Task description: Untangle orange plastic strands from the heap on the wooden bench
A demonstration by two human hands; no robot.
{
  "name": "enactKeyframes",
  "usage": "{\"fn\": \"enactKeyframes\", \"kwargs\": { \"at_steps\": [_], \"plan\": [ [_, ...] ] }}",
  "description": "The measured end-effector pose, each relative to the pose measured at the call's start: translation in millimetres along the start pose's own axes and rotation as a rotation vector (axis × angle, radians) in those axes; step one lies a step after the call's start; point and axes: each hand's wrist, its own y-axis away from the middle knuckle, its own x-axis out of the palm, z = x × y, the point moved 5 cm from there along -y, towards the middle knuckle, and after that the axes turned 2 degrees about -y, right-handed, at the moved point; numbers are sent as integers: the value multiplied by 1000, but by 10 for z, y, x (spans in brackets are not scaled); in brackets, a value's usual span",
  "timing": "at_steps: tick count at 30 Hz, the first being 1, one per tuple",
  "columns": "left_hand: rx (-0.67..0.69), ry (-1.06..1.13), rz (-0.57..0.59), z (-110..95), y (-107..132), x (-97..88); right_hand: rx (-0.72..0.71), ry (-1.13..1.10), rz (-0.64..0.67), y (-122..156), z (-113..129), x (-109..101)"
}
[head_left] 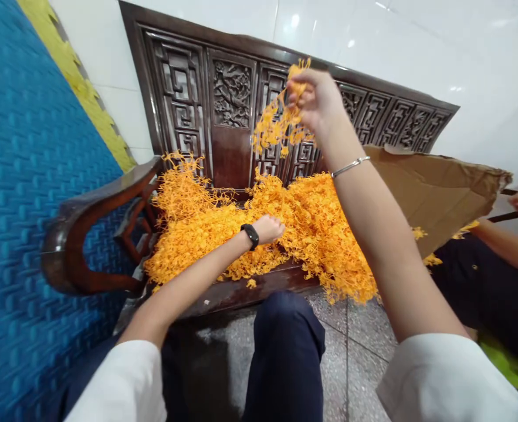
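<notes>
A big heap of tangled orange plastic pieces (pixel 223 228) covers the seat of a dark carved wooden bench (pixel 232 88). My left hand (pixel 268 227), with a black wristband, rests closed down in the heap, its fingers buried among the pieces. My right hand (pixel 315 99), with a silver bangle on the wrist, is raised in front of the bench back. It pinches a hanging cluster of the orange pieces (pixel 276 126) that dangles above the heap.
A torn brown cardboard sheet (pixel 434 187) leans over the bench's right side. Another person's arm and dark-clothed leg (pixel 487 275) are at the right. A blue and yellow foam mat (pixel 25 176) stands at the left. My dark-trousered knee (pixel 285 346) is over the speckled floor.
</notes>
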Motion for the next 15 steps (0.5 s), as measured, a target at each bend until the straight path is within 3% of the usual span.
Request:
{"fn": "enactKeyframes", "kwargs": {
  "at_steps": [4, 8, 11, 13, 15],
  "plan": [
    [262, -78, 59, -451, 853, 94, -8, 5, 61, 218, -524, 363],
    [448, -76, 103, -1032, 1539, 331, -240, 283, 75, 668, -1019, 647],
    [499, -73, 84, -1213, 1733, 456, -454, 406, 89, 1128, -1326, 753],
    [484, -78, 65, -1169, 1747, 529, -537, 403, 19, 1414, -1505, 716],
    [457, -76, 54, -1051, 1722, 597, -539, 440, 35, 1656, -1695, 686]
  ]
}}
